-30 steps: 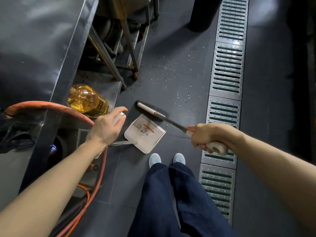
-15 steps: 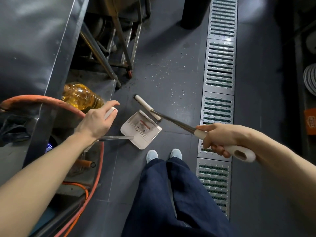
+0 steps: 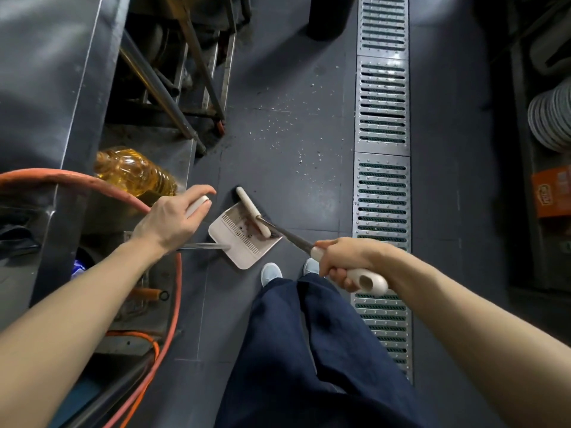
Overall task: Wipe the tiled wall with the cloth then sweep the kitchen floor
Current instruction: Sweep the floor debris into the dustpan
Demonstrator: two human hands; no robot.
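My right hand [image 3: 349, 257] grips the white handle of a broom [image 3: 253, 211], whose cream head lies across the mouth of a white dustpan [image 3: 244, 239] on the dark floor. My left hand [image 3: 170, 220] is closed on the white top of the dustpan's long handle, left of the pan. Dark dirt sits inside the pan under the broom head. White crumbs [image 3: 287, 128] are scattered on the floor beyond the pan. No cloth or tiled wall is in view.
A steel drain grate [image 3: 383, 118] runs along the floor on the right. A steel counter [image 3: 46, 72] with legs stands at left, with an oil bottle [image 3: 133, 171] and an orange hose [image 3: 173, 304] beside it. My feet [image 3: 272, 270] are just behind the dustpan.
The broom head has swept toward me from the floor ahead of the dustpan onto the pan's mouth. My right hand pulled back with the handle. The dustpan stayed in place.
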